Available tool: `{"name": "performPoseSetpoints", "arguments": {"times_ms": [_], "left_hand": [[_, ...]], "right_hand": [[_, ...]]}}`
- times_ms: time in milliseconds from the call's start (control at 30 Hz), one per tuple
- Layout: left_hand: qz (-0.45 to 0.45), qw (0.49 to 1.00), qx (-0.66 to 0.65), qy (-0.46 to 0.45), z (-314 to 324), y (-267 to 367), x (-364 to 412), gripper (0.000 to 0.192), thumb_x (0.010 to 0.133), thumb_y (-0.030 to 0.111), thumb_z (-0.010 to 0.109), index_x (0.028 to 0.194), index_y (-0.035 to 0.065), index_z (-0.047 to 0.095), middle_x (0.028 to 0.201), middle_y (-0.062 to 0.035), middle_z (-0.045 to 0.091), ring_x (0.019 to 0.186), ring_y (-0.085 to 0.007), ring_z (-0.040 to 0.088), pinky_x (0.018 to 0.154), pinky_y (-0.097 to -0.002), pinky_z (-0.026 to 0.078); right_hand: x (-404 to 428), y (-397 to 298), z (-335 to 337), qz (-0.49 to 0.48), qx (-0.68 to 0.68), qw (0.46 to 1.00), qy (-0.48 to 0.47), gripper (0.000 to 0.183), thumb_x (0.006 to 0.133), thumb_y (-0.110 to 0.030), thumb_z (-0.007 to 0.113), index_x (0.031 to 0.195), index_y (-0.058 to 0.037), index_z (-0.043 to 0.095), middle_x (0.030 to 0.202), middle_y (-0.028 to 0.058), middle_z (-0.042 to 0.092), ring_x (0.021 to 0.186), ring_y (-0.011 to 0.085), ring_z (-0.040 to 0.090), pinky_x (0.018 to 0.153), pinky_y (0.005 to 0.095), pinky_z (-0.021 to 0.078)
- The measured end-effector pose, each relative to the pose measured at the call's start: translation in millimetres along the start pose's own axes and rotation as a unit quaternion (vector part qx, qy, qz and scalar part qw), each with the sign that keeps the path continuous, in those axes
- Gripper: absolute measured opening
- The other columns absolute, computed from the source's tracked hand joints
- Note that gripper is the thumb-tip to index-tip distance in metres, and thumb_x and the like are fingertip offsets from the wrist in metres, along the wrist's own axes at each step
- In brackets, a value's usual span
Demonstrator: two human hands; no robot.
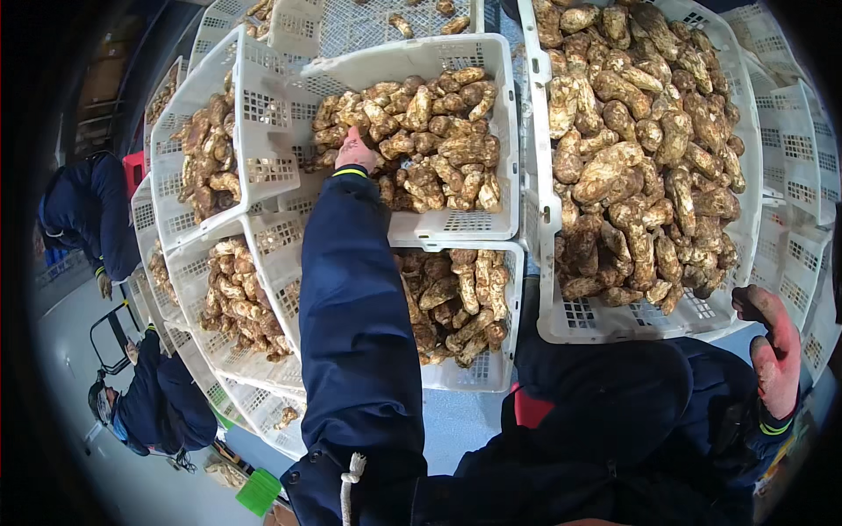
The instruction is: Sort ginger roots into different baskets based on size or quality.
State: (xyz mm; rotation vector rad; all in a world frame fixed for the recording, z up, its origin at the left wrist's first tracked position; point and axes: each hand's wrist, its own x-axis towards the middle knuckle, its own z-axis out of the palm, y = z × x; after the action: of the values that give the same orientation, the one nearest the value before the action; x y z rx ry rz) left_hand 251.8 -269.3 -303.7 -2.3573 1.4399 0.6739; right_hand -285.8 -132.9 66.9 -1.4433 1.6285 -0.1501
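Note:
My left hand (356,152) reaches into a white plastic crate (454,227) of matsutake mushrooms (421,108). Its thumb points up, and the fingers are hidden by the hand, so I cannot tell if they grip a mushroom. To the right, a larger-looking crate (541,164) is heaped with more matsutake mushrooms (648,138). Just outside that crate's near right corner is my right hand (776,352). Its soiled thumb and fingers are curved apart, with nothing between them. Below my left forearm's crate stands another crate (468,380) with elongated mushrooms (460,302), partly covered by my sleeve.
More mushroom crates (197,227) (283,375) line the left side. Stacked white crates (799,191) stand at the right. A crate with few mushrooms (368,29) lies at the far side. Two people (92,210) (161,401) are at the left, near a green object (258,492).

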Motion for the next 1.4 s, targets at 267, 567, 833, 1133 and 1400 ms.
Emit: {"name": "performPoseSetpoints", "arguments": {"times_ms": [267, 567, 833, 1133, 1400], "left_hand": [[0.012, 0.99, 0.134, -0.044, -5, -11, 3, 0.055, 0.077, 0.022, 0.061, 0.127, 0.0129, 0.041, 0.125, -0.0201, 0.043, 0.118, -0.0337, 0.042, 0.095, -0.0409, 0.04], [0.066, 0.987, 0.144, 0.032, -2, -9, -12, 0.041, 0.077, 0.009, 0.054, 0.117, 0.014, 0.047, 0.118, -0.0145, 0.047, 0.111, -0.0316, 0.048, 0.089, -0.0395, 0.044], [0.082, 0.987, 0.096, 0.105, -15, -13, -33, 0.061, 0.062, 0.027, 0.075, 0.115, 0.0064, 0.052, 0.118, -0.0172, 0.051, 0.108, -0.0291, 0.051, 0.089, -0.035, 0.044], [0.182, 0.427, -0.855, -0.233, -54, 49, -200, 0.048, 0.087, 0.046, 0.049, 0.111, 0.0053, 0.051, 0.111, -0.012, 0.056, 0.105, -0.0274, 0.054, 0.082, -0.0445, 0.05], [0.203, 0.253, -0.856, -0.403, -79, 139, -381, 0.065, 0.087, 0.054, 0.04, 0.124, 0.0012, 0.038, 0.112, -0.0141, 0.054, 0.099, -0.0242, 0.055, 0.087, -0.038, 0.047]], "right_hand": [[2, 6, 0, -0.005, 0.022, 1.0, 0.014, 0.067, 0.079, -0.05, 0.053, 0.11, 0.0097, 0.05, 0.1, 0.0137, 0.053, 0.096, 0.0212, 0.05, 0.089, 0.0317, 0.0357], [1, 5, 2, 0.005, 0.015, 1.0, 0.009, 0.062, 0.079, -0.043, 0.049, 0.111, 0.0094, 0.05, 0.102, 0.0136, 0.053, 0.096, 0.0211, 0.05, 0.089, 0.0315, 0.0359], [-8, 7, -3, -0.002, 0.078, 0.997, 0.012, 0.057, 0.072, -0.031, 0.052, 0.112, 0.0093, 0.049, 0.103, 0.0136, 0.052, 0.096, 0.0219, 0.05, 0.089, 0.0314, 0.0358], [-11, -4, 18, -0.196, 0.027, 0.98, -0.035, 0.042, 0.073, -0.005, 0.058, 0.115, -0.0003, 0.054, 0.105, 0.0151, 0.059, 0.094, 0.0287, 0.057, 0.085, 0.0352, 0.0432], [-25, -36, 73, -0.428, -0.058, 0.894, 0.116, 0.079, 0.063, -0.027, 0.074, 0.129, -0.0025, 0.038, 0.123, 0.0198, 0.045, 0.113, 0.0351, 0.044, 0.095, 0.0409, 0.0354]]}}
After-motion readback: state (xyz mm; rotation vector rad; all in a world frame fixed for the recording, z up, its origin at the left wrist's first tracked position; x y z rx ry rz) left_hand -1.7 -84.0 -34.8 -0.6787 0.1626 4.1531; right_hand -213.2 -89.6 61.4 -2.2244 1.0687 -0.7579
